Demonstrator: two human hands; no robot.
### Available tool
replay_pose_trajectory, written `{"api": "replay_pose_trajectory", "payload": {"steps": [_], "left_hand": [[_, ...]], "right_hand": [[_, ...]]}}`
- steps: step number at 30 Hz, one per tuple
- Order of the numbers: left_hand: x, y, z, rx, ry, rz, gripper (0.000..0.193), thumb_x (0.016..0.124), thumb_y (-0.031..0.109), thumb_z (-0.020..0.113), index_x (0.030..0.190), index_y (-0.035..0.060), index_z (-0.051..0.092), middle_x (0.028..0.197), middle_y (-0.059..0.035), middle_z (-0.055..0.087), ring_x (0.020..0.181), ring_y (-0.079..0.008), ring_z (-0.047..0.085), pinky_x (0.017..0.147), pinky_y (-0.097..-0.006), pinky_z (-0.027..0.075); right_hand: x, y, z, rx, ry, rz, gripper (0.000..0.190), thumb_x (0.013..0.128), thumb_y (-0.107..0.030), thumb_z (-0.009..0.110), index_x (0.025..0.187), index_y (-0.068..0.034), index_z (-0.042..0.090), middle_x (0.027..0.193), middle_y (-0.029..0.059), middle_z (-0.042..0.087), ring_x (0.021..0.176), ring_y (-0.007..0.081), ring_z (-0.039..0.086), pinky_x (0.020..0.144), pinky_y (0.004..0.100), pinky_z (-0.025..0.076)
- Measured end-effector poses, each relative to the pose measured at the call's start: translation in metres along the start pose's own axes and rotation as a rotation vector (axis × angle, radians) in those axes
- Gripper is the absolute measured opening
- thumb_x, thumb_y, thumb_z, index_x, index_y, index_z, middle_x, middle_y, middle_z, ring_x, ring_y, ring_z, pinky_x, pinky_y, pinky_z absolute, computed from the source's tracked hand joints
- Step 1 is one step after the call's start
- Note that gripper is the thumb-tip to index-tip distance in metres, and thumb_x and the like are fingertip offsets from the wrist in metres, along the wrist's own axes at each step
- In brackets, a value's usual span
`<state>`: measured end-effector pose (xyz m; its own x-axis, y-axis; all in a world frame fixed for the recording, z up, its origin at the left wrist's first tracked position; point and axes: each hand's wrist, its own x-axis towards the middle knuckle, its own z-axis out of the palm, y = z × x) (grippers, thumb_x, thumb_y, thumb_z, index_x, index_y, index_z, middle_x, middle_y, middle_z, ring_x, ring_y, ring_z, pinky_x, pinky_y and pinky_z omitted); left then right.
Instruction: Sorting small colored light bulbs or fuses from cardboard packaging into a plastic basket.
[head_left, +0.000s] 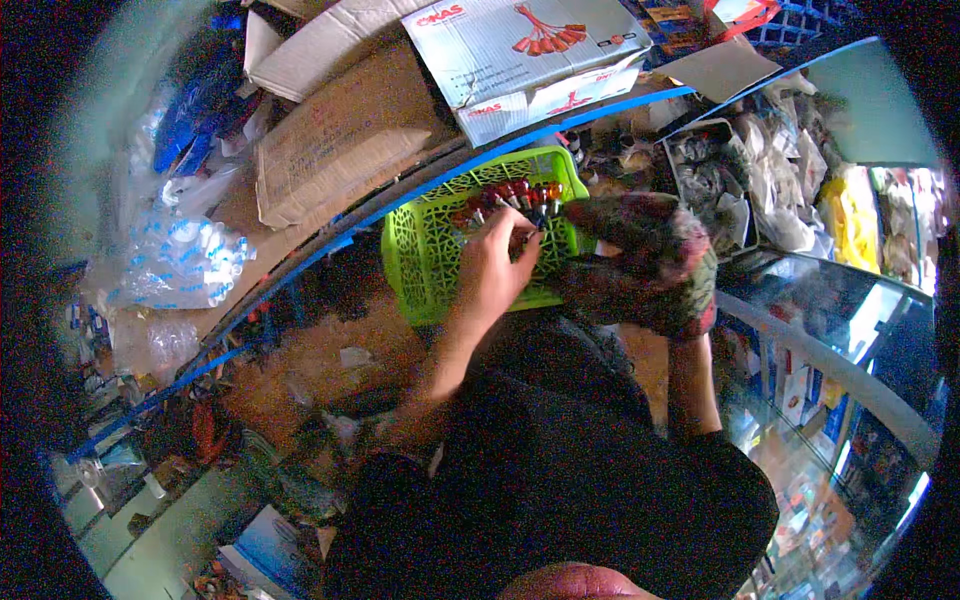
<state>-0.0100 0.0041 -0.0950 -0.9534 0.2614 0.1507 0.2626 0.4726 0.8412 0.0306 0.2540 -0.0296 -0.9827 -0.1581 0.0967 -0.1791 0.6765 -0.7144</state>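
A lime-green plastic basket (420, 262) with openwork walls stands before me, just under the blue shelf edge. Inside lie several small items with translucent red and amber ends (525, 193) and metal stems, possibly screwdrivers. My left hand (495, 255), bare, reaches over the basket with thumb and fingers curled at those stems; blur hides whether it pinches one. A dark patterned mitt or bunched cloth (637, 262) covers my right hand (694, 292) at the basket's right side. Its fingers are hidden, so what they grip does not show.
Above the basket runs a blue-edged shelf (525, 146) bearing a printed white tool box (525, 60), a cardboard box (337, 165) and a plastic bag of white parts (187, 259). To the right are a bin of bagged goods (712, 180) and a glass display counter (840, 300).
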Motion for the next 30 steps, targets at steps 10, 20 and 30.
{"api": "replay_pose_trajectory", "payload": {"steps": [10, 20, 30], "left_hand": [[0.006, -0.022, 0.031, 0.185, -0.357, 0.029, 0.025, 0.084, 0.005, 0.07, 0.103, -0.0023, 0.055, 0.1, -0.0265, 0.063, 0.098, -0.0463, 0.062, 0.085, -0.0523, 0.05], [0.008, -0.012, -0.018, -0.035, -0.343, -0.119, 0.03, 0.089, 0.011, 0.07, 0.116, 0.0017, 0.063, 0.107, -0.0187, 0.072, 0.101, -0.0315, 0.071, 0.087, -0.039, 0.055], [0.016, 0.005, -0.148, 0.327, 0.232, -0.096, 0.018, 0.094, 0.013, 0.067, 0.11, 0.0055, 0.069, 0.091, -0.0087, 0.072, 0.079, -0.0155, 0.067, 0.066, -0.0288, 0.049]], "right_hand": [[-0.024, 0.031, -0.019, 0.888, 0.534, 0.174, 0.046, 0.095, -0.009, 0.056, 0.139, 0.002, 0.052, 0.14, 0.014, 0.057, 0.126, 0.0238, 0.056, 0.109, 0.036, 0.041], [-0.002, 0.032, -0.027, 0.493, 0.487, 0.151, 0.041, 0.092, -0.005, 0.058, 0.133, 0.0, 0.058, 0.134, 0.0133, 0.062, 0.124, 0.0261, 0.058, 0.109, 0.035, 0.042], [-0.009, 0.07, 0.006, 0.888, 0.407, -0.268, 0.044, 0.092, -0.01, 0.061, 0.135, 0.0, 0.057, 0.134, 0.0136, 0.061, 0.121, 0.0254, 0.059, 0.106, 0.0353, 0.044]]}}
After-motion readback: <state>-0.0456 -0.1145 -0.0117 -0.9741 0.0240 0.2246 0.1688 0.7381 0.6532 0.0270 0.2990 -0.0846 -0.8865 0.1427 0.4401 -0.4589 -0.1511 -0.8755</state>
